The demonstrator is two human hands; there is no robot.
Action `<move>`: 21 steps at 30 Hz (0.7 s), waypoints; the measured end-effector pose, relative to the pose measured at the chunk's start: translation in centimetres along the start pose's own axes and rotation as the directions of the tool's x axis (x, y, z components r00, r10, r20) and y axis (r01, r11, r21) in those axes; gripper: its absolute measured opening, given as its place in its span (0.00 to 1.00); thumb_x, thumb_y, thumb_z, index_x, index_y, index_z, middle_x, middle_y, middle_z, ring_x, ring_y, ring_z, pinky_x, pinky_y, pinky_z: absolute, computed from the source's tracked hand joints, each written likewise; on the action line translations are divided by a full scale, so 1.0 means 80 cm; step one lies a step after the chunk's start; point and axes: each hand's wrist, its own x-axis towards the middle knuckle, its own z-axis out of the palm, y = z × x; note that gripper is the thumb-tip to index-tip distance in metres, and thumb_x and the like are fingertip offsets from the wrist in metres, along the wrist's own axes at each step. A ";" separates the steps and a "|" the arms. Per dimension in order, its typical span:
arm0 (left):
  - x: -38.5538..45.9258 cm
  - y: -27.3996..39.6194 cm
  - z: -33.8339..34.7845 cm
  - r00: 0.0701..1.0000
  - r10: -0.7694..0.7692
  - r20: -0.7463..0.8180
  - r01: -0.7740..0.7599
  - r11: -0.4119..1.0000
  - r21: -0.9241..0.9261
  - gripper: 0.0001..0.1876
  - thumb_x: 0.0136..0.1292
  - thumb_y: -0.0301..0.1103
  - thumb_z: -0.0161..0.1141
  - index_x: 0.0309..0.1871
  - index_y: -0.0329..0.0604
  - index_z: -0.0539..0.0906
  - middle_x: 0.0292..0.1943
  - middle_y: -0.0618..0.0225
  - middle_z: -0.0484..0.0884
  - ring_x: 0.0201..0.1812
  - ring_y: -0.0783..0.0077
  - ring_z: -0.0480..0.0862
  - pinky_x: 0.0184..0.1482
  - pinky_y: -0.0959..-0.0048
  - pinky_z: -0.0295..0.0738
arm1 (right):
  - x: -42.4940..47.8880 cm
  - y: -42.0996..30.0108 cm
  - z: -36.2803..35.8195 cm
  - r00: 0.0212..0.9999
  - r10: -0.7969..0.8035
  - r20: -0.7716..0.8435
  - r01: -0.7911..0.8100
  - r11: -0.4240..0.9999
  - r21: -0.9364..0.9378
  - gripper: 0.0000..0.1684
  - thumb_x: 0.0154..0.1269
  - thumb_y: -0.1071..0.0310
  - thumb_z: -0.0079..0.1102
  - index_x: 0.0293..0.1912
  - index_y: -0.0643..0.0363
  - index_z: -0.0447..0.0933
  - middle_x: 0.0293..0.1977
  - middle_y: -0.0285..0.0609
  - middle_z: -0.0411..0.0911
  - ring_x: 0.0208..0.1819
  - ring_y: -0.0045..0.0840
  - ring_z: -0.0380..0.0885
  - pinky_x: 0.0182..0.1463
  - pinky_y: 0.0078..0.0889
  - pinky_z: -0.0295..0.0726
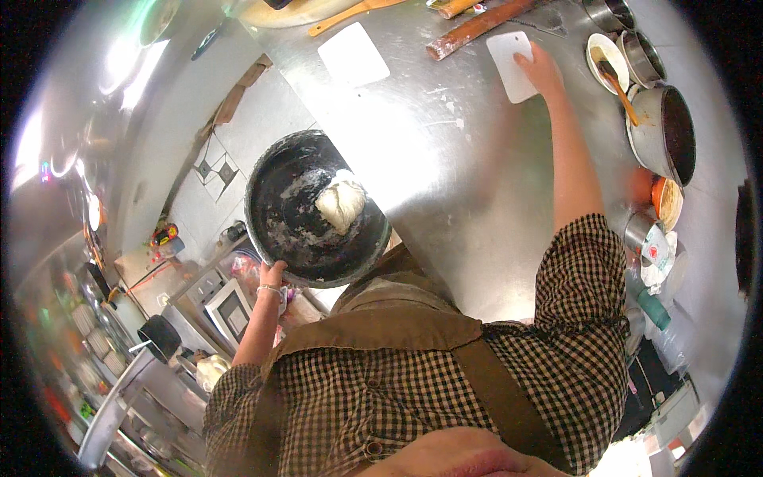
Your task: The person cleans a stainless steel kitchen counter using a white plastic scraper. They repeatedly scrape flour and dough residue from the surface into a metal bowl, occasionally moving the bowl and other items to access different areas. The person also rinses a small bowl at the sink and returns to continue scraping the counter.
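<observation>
My left hand [273, 275] grips the near rim of a large black bowl [286, 238], which is beside the edge of the steel table. A lump of pale dough [341, 203] lies in the bowl, toward its right side, and white flour residue marks the inside. My right hand [541, 68] holds a white plastic dough scraper [510, 67] over the far right part of the table, thumb on its face. Another white scraper or sheet [354, 55] lies flat near the table's far left edge.
The steel worktable [495, 197] has white smears. A wooden rolling pin [477, 30] and a wooden spatula [351, 13] lie at its far side. Along the right stand a white bowl with a brush or spoon [602, 50], a large pot [647, 119] and an orange container [658, 200].
</observation>
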 end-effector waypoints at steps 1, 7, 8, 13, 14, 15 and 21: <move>-0.002 0.002 0.002 1.000 0.007 -0.002 -0.007 1.000 0.009 0.15 0.41 0.30 0.51 0.36 0.39 0.69 0.25 0.65 0.72 0.20 0.69 0.74 0.14 0.75 0.70 | 0.007 -0.009 0.002 0.999 -0.033 -0.009 0.033 0.998 -0.057 0.21 0.50 0.55 0.47 0.43 0.54 0.66 0.37 0.47 0.72 0.40 0.37 0.70 0.42 0.38 0.67; 0.009 -0.017 -0.005 0.991 -0.128 0.022 0.129 0.991 -0.036 0.15 0.40 0.29 0.52 0.35 0.38 0.70 0.24 0.64 0.72 0.19 0.69 0.73 0.15 0.75 0.70 | 0.034 -0.050 0.014 0.985 -0.156 -0.069 0.136 0.962 -0.238 0.20 0.51 0.57 0.46 0.45 0.52 0.66 0.37 0.45 0.72 0.41 0.38 0.69 0.42 0.39 0.66; 0.009 -0.013 -0.004 0.991 -0.130 0.030 0.131 0.991 -0.021 0.15 0.40 0.29 0.52 0.35 0.38 0.70 0.25 0.64 0.73 0.20 0.69 0.73 0.16 0.75 0.70 | 0.042 -0.029 0.005 0.984 -0.153 -0.089 0.126 0.959 -0.254 0.20 0.51 0.57 0.46 0.45 0.52 0.66 0.37 0.45 0.72 0.41 0.38 0.69 0.42 0.39 0.67; 0.030 -0.059 -0.014 0.996 -0.054 0.071 0.066 0.980 -0.186 0.15 0.40 0.29 0.51 0.35 0.37 0.71 0.25 0.66 0.73 0.22 0.71 0.73 0.19 0.75 0.69 | 0.063 -0.026 0.008 0.985 -0.150 0.080 0.163 0.969 -0.187 0.21 0.51 0.57 0.48 0.45 0.53 0.66 0.37 0.47 0.72 0.39 0.37 0.71 0.40 0.37 0.68; 0.035 -0.069 -0.016 0.996 -0.029 0.081 0.047 0.973 -0.227 0.15 0.40 0.29 0.51 0.36 0.37 0.71 0.25 0.67 0.73 0.23 0.72 0.73 0.20 0.75 0.69 | 0.063 -0.031 0.016 0.979 -0.177 0.104 0.188 0.976 -0.108 0.21 0.51 0.57 0.48 0.45 0.54 0.65 0.37 0.47 0.72 0.39 0.36 0.71 0.41 0.37 0.68; 0.037 -0.068 -0.014 0.997 -0.012 0.075 0.025 0.984 -0.175 0.15 0.40 0.29 0.51 0.36 0.37 0.71 0.25 0.67 0.73 0.22 0.72 0.72 0.19 0.75 0.68 | 0.057 -0.042 0.027 0.972 -0.200 0.124 0.205 0.978 -0.036 0.21 0.51 0.58 0.48 0.46 0.54 0.65 0.37 0.47 0.72 0.38 0.36 0.71 0.41 0.37 0.68; 0.014 -0.030 -0.007 0.995 -0.093 0.022 0.094 0.994 -0.060 0.16 0.40 0.29 0.51 0.37 0.38 0.69 0.23 0.66 0.72 0.18 0.72 0.71 0.15 0.77 0.66 | -0.027 -0.115 0.111 0.887 -0.301 0.350 0.349 0.934 -0.079 0.22 0.52 0.59 0.50 0.46 0.59 0.66 0.39 0.48 0.71 0.38 0.30 0.71 0.42 0.28 0.68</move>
